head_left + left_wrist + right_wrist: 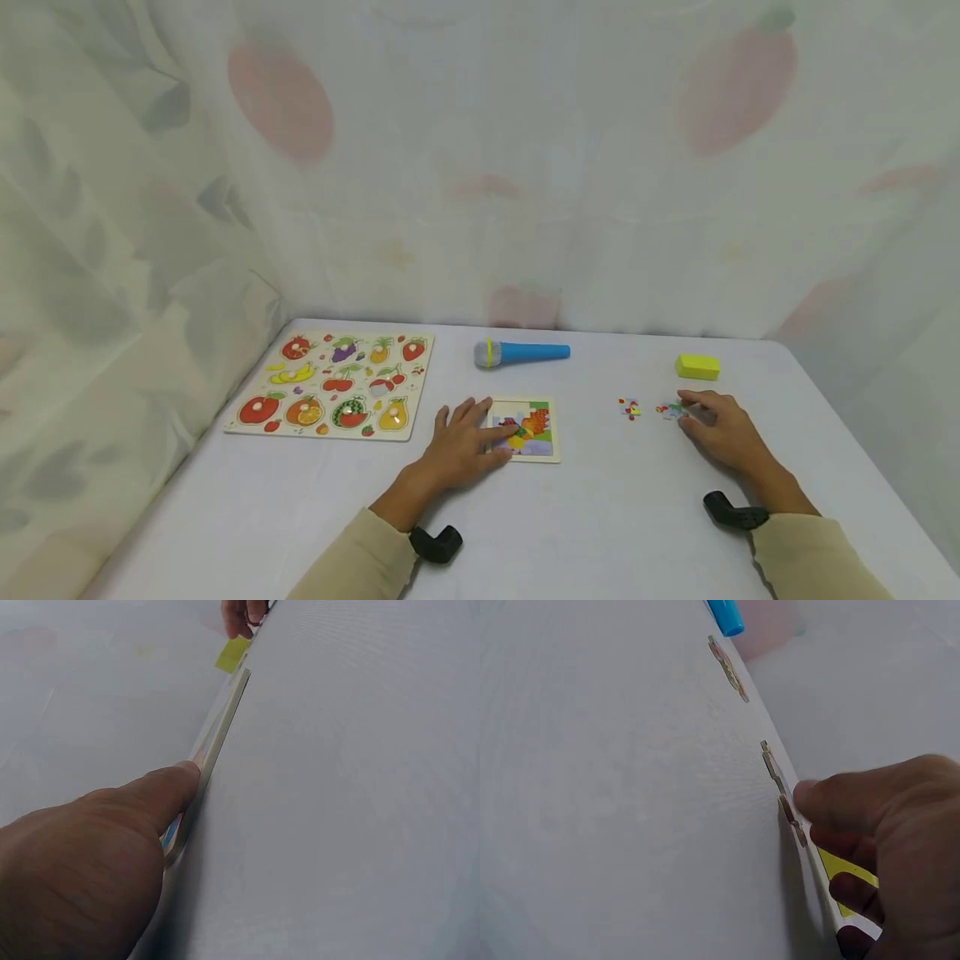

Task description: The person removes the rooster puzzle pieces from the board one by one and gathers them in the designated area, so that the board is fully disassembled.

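Note:
My left hand (pixel 467 443) lies with spread fingers on a small square wooden jigsaw puzzle (pixel 557 450), whose tray holds a colourful picture. In the left wrist view its thumb (pixel 169 791) presses on the tray's near edge. On the right, my right hand (pixel 722 427) holds its thumb and index finger at the opposite edges of a small jigsaw piece (pixel 792 820) low over the table. Another jigsaw piece (pixel 774 769) lies right beside it. A separate colourful jigsaw piece (pixel 629 408) lies farther left.
A fruit knob puzzle board (pixel 315 407) lies at the left. Behind the small puzzle is a blue toy microphone (pixel 525 353). A yellow block (pixel 697 367) sits behind the right hand. Printed cloth (pixel 480 208) hangs along the back of the white table (pixel 592 525).

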Tool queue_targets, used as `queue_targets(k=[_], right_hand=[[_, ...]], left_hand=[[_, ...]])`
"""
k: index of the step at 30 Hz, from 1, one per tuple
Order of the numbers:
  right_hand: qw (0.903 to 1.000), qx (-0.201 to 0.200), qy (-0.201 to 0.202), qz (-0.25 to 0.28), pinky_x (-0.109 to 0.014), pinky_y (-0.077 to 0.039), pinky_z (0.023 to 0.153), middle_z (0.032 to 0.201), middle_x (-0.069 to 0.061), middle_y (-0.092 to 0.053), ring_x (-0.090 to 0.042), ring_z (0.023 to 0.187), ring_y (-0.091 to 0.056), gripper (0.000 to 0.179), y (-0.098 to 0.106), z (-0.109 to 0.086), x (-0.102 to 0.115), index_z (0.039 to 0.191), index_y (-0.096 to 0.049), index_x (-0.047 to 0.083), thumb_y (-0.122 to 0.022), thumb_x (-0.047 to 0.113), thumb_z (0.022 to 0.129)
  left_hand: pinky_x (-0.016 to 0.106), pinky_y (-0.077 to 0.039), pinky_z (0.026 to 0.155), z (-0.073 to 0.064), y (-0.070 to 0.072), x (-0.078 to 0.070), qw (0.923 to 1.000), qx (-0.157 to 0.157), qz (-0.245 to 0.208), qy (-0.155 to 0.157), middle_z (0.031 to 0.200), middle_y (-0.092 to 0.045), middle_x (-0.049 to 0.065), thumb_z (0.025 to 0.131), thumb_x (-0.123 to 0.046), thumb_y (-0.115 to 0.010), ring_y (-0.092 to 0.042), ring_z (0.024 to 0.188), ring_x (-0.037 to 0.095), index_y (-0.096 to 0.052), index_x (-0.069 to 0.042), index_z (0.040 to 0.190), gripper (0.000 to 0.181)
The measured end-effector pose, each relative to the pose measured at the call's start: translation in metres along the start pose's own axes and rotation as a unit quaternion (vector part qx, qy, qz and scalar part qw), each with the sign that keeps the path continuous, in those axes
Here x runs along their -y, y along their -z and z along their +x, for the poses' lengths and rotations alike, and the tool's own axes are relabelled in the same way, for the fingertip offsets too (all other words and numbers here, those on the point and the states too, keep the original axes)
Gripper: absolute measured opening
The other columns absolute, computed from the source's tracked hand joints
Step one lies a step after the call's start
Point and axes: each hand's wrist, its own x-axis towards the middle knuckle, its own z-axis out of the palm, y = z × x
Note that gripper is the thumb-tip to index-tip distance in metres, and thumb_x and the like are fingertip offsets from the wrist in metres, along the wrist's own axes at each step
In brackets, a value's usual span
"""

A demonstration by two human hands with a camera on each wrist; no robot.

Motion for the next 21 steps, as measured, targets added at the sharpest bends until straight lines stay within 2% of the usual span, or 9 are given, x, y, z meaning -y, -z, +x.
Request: queue_targets(k=[4,11,21], right_hand=[[0.9998,-0.008,-0.002,0.019,-0.061,-0.038,0.085,0.114,-0.024,-0.062,-0.043,0.109,-0.048,0.045,0.005,0.002,0.008,0.128,-0.057,-0.004,-0.071,0.005,0.085],[0.996,-0.044,0.045,0.064,-0.05,-0.037,0.075,0.113,-0.019,-0.062,-0.036,0.102,-0.049,0.045,0.013,0.009,0.043,0.129,-0.058,-0.001,-0.071,0.01,0.087],[0.9916,-0.028,0.074,0.103,-0.051,-0.037,0.082,0.118,-0.01,-0.06,-0.028,0.108,-0.048,0.048,0.005,0.026,0.088,0.132,-0.058,0.007,-0.073,0.017,0.087]], left_hand=[[0.065,-0.008,0.105,0.0,0.0,0.0,1.0,-0.002,-0.001,-0.004,0.155,-0.029,0.007,0.093,-0.055,-0.052,-0.018,0.141,0.035,-0.056,-0.04,0.135,0.045],[0.065,-0.008,0.105,-0.001,0.0,0.0,1.0,-0.002,-0.001,-0.003,0.155,-0.028,0.007,0.094,-0.055,-0.051,-0.018,0.141,0.034,-0.055,-0.04,0.136,0.045],[0.065,-0.008,0.105,-0.001,0.0,0.0,1.0,-0.005,-0.007,-0.002,0.154,-0.029,0.007,0.093,-0.054,-0.054,-0.019,0.141,0.034,-0.057,-0.04,0.135,0.044]])
